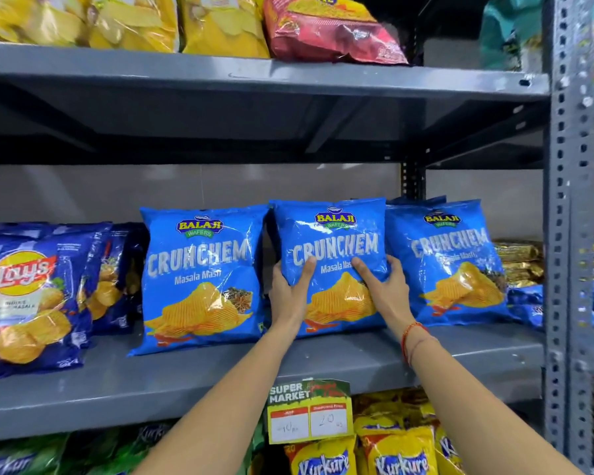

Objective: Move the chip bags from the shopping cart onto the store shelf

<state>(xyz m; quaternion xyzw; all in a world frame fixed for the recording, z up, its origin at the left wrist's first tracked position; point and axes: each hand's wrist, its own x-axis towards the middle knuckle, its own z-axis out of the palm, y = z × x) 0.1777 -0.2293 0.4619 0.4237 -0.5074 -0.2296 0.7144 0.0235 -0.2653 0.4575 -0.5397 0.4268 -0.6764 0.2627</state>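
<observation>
A blue Crunchem chip bag (pixel 331 241) stands upright in the middle of the grey shelf (pixel 192 378). My left hand (pixel 288 293) grips its lower left edge, and my right hand (pixel 386 289) grips its lower right edge, thumbs on the front. Two more blue Crunchem bags flank it: one on the left (pixel 199 279) and one on the right (pixel 450 262), both upright. The shopping cart is not in view.
Dark blue Lay's bags (pixel 31 296) fill the shelf's left end. Gold packets (pixel 518 262) are stacked at the right end by the perforated upright post (pixel 568 234). Yellow and red bags sit on the upper shelf (pixel 288 80). A price tag (pixel 309 411) hangs below; Kurkure bags (pixel 398 450) lie underneath.
</observation>
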